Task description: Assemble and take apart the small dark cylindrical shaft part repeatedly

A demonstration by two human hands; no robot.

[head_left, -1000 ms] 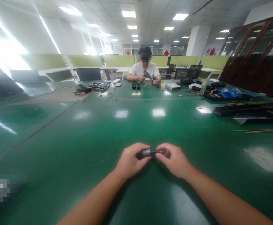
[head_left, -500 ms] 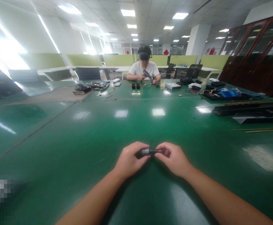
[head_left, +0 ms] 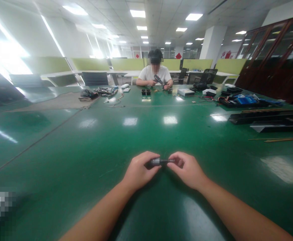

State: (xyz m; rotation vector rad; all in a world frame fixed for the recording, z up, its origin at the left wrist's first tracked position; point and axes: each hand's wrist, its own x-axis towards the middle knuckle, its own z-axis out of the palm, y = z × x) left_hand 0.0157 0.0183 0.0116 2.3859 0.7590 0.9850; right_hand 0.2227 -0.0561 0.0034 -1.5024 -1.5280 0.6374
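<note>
My left hand (head_left: 140, 170) is closed around a short grey and black cylinder (head_left: 156, 162), low over the middle of the near tabletop. From its right end a thin dark shaft (head_left: 164, 161) points level to the right. The fingertips of my right hand (head_left: 186, 169) pinch the far tip of that shaft. The left palm and fingers cover part of the cylinder, so its exact kind is not visible.
Across the green table (head_left: 98, 144) sits a person (head_left: 155, 72) holding a dark drill-like tool (head_left: 158, 79). Black channels (head_left: 267, 117) and thin rods (head_left: 284, 139) lie at the right. Assorted parts (head_left: 106, 91) and a brown sheet (head_left: 61, 101) are at the back left.
My right hand has shifted very slightly right along the shaft, and the stretch between my hands looks thinner. My left hand stays in place around the cylinder.
</note>
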